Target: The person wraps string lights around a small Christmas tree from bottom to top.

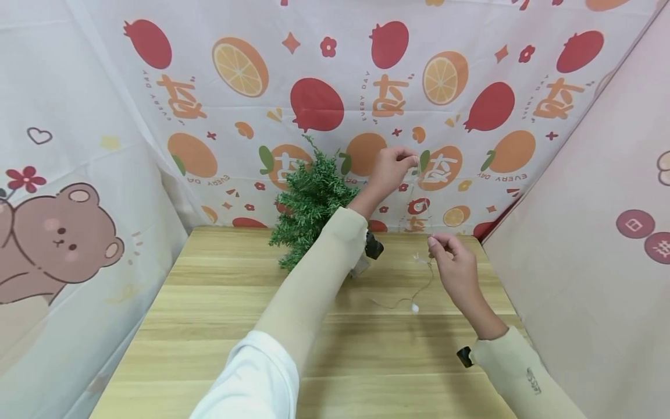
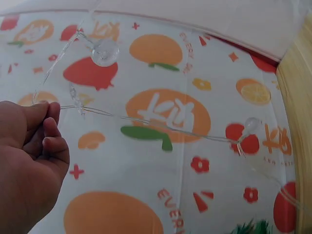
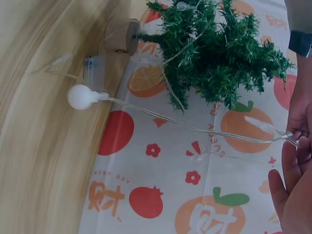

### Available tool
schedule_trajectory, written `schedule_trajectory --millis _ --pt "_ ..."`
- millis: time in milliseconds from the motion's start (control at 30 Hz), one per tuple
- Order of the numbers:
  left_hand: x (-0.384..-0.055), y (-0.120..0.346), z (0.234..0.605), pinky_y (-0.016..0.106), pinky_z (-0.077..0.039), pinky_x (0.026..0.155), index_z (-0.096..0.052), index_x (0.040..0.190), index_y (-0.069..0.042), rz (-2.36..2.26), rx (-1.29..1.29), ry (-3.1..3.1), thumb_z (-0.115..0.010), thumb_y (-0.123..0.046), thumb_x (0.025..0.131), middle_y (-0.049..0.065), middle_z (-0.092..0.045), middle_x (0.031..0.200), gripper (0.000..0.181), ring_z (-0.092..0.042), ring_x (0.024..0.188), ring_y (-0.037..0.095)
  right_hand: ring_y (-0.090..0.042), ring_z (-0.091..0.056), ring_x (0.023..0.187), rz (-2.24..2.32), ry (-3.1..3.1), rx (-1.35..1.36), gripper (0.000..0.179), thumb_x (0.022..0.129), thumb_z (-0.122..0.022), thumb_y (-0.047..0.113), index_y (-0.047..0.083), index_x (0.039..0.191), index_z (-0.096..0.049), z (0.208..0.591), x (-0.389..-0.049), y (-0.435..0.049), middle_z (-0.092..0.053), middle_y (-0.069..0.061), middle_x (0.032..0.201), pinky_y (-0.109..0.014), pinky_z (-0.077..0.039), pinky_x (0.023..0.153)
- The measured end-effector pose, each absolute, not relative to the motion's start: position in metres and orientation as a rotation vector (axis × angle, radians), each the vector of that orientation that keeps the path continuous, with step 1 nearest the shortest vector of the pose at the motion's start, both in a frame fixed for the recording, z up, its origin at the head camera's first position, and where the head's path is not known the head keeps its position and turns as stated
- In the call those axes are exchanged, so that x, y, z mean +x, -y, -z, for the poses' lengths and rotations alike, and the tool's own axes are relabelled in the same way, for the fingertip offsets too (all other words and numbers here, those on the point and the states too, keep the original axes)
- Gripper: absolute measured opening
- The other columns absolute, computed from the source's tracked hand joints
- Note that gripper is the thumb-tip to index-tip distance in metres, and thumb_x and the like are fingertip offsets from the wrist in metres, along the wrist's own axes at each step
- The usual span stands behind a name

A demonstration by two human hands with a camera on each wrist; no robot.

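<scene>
A thin clear-wired string of lights (image 3: 161,117) hangs between my two hands. My left hand (image 1: 389,171) pinches its wire high up, in front of the printed backdrop. Lower and nearer, my right hand (image 1: 456,270) pinches another part between thumb and fingers. From the right hand a length trails down, with a round white bulb (image 1: 415,308) on it. The left wrist view shows a clear bulb (image 2: 105,52) on the wire close to the left fingertips. A small green artificial tree (image 1: 309,203) stands behind my left forearm, partly hidden, with some wire lying over its branches.
The tree's round wooden base (image 3: 117,41) stands on the wood-grain table (image 1: 209,308). Beside it lies a small translucent box (image 3: 94,73). A fruit-print cloth (image 1: 314,52) hangs behind the table, and pale cloth walls (image 1: 576,192) stand at both sides.
</scene>
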State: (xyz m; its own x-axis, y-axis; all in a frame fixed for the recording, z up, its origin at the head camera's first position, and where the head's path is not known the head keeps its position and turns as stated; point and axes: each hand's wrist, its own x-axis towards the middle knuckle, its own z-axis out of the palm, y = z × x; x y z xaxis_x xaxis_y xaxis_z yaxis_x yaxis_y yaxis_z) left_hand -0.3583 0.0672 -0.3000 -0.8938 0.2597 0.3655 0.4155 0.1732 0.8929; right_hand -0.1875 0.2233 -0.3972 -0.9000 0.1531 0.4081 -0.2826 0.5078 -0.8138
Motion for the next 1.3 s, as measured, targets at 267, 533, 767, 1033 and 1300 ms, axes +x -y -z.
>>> schedule_trajectory --millis 267,533,767,1033,1300 --pt "-0.370 -0.056 0.299 0.023 -0.048 0.076 -0.075 0.103 -0.006 1.884 -0.543 2.319 -0.065 -0.019 0.100 0.003 -0.070 0.100 0.017 -0.058 0.088 0.013 -0.008 -0.062 0.090 -1.409 2.355 0.139 0.027 0.101 -0.064 0.033 0.010 0.112 -0.070 0.397 -0.180 -0.216 -0.071 -0.007 0.092 -0.020 -0.046 0.059" --pt "-0.374 -0.049 0.293 0.024 -0.049 0.076 -0.074 0.105 -0.005 1.881 -0.512 2.305 -0.064 -0.019 0.101 0.003 -0.069 0.102 0.018 -0.060 0.091 0.013 -0.005 -0.060 0.088 -1.340 2.368 0.150 0.023 0.098 -0.068 0.029 0.010 0.110 -0.072 0.399 -0.180 -0.213 -0.071 -0.003 0.094 -0.019 -0.045 0.060" --pt "-0.379 -0.040 0.285 0.028 -0.051 0.082 -0.076 0.105 -0.012 1.843 -0.491 2.372 -0.062 -0.021 0.102 0.001 -0.071 0.109 0.017 -0.063 0.103 0.015 -0.003 -0.063 0.087 -1.349 2.380 0.194 0.024 0.098 -0.069 0.026 0.009 0.115 -0.073 0.398 -0.179 -0.212 -0.074 -0.006 0.098 -0.015 -0.050 0.067" --pt "-0.390 -0.023 0.273 0.027 -0.046 0.075 -0.075 0.111 -0.007 1.795 -0.450 2.420 -0.060 -0.023 0.103 0.002 -0.070 0.107 0.024 -0.059 0.094 0.015 -0.007 -0.069 0.083 -1.463 2.371 0.199 0.029 0.099 -0.066 0.027 0.008 0.121 -0.073 0.397 -0.175 -0.206 -0.076 -0.011 0.100 -0.016 -0.054 0.072" --pt "-0.403 -0.005 0.259 0.024 -0.048 0.076 -0.075 0.113 -0.003 1.846 -0.441 2.348 -0.063 -0.020 0.101 0.001 -0.067 0.099 0.023 -0.056 0.088 0.011 -0.016 -0.071 0.081 -1.517 2.368 0.165 0.026 0.099 -0.066 0.029 0.008 0.112 -0.075 0.397 -0.171 -0.198 -0.075 -0.008 0.093 -0.020 -0.057 0.073"
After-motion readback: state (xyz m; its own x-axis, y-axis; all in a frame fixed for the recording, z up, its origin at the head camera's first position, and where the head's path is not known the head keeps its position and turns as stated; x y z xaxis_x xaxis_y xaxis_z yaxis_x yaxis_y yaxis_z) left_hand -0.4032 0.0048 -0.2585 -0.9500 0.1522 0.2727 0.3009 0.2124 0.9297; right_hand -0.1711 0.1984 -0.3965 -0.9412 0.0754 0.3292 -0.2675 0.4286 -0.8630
